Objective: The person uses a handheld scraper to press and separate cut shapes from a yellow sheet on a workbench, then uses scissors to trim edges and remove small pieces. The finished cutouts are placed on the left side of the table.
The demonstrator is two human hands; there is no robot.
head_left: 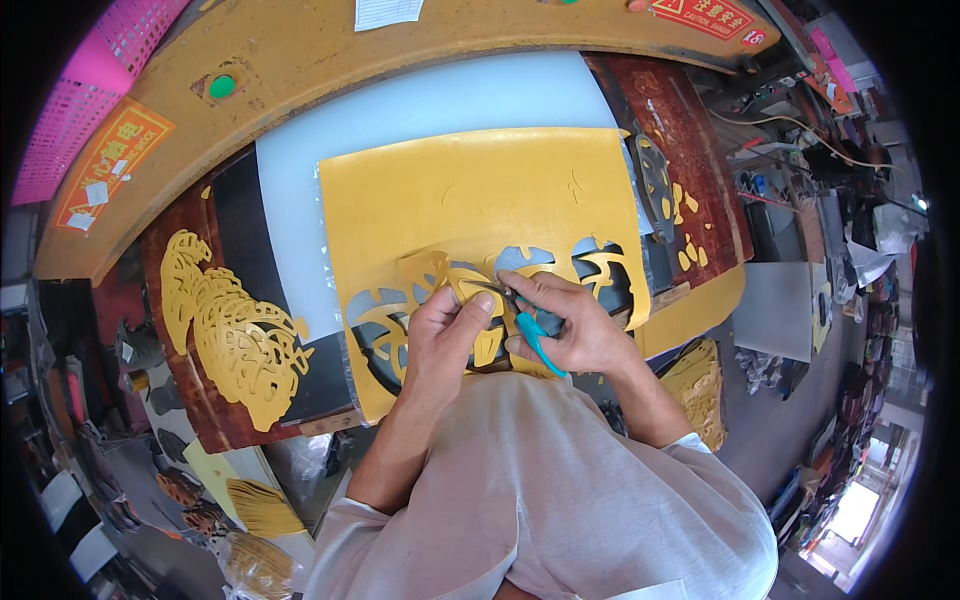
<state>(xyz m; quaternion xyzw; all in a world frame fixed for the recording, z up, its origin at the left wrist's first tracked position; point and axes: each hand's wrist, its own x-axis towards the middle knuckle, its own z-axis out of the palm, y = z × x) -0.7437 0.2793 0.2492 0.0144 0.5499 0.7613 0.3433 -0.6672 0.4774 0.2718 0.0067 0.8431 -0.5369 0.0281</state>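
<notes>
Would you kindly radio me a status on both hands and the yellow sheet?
Left hand pinching yellow material. Right hand gripping teal-handled scissors, blades near it. Yellow sheet on pale board, openings cut along near side. No obstruction seen.

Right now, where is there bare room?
Bare: pale-blue board between the mustard metal beam and flat yellow sheet. Crowded: far left, with yellow lattice cutouts; the sheet's near edge, with left hand, right hand and teal-handled scissors.
</notes>
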